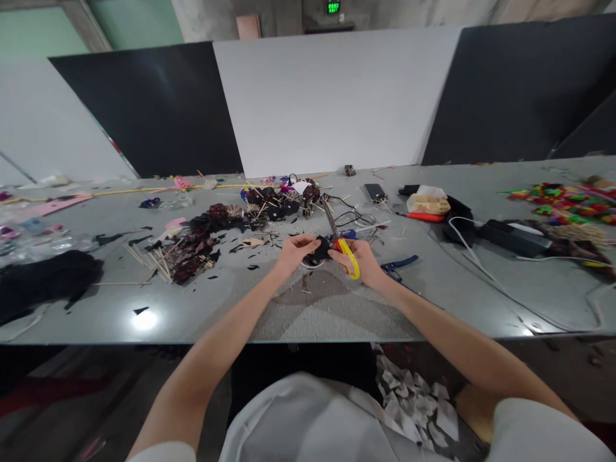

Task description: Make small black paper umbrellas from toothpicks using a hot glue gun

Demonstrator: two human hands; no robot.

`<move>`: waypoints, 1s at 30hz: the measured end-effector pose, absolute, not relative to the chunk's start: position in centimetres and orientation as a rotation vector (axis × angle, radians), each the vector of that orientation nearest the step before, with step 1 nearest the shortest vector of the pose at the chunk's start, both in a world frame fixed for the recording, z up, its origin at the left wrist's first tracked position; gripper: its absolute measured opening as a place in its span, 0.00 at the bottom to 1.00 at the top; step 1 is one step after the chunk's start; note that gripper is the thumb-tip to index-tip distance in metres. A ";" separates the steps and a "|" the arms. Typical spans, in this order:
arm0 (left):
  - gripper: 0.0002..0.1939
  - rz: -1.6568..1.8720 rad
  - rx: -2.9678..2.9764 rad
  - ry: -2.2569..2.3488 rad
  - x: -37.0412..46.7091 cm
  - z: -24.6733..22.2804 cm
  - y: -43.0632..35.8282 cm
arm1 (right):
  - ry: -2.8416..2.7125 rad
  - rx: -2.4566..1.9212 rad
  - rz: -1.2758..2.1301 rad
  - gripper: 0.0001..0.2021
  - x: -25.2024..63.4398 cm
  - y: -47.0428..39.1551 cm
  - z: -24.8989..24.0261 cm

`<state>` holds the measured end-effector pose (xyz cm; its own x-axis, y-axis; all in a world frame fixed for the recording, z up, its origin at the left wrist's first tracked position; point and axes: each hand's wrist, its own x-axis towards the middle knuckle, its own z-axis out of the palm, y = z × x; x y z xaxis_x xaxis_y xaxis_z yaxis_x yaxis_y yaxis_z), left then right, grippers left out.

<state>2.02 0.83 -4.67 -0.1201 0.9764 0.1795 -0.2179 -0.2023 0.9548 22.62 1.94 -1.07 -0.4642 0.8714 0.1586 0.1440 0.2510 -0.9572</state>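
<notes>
In the head view, my left hand [294,252] pinches a small piece of black fabric [321,249] above the middle of the table. My right hand [357,258] is closed on scissors with yellow handles [350,256], their metal blades pointing up and away from me. The fingertips of my right hand are beside the right edge of the fabric. Under the hands, part of a white ring [314,264] shows. Whether the right fingers also touch the fabric cannot be made out.
Dark fabric bundles with sticks [192,247] lie on the grey table [192,321]. Dark blue pliers [400,264] are right of my hands. Farther off are a phone [375,192], an orange-handled tool [425,217], white cable [474,256] and upright panels [337,102].
</notes>
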 end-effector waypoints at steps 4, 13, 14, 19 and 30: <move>0.21 1.532 1.124 1.014 2.0 -4.8 0.9 | -1.780 -0.940 1.281 0.24 22.6 2.1 -1.3; 0.20 1.533 1.120 0.992 2.1 -4.8 0.8 | -1.762 -0.961 1.279 0.23 22.6 2.6 -1.9; 0.19 1.532 1.113 0.991 2.1 -4.8 0.8 | -1.759 -0.959 1.278 0.24 22.6 2.6 -1.9; 0.20 1.528 1.102 0.994 2.2 -5.0 0.9 | -1.772 -0.941 1.274 0.24 22.4 2.7 -2.2; 0.18 1.604 1.147 1.032 1.0 -3.7 0.6 | -2.416 -1.035 0.219 0.25 24.9 3.8 -0.3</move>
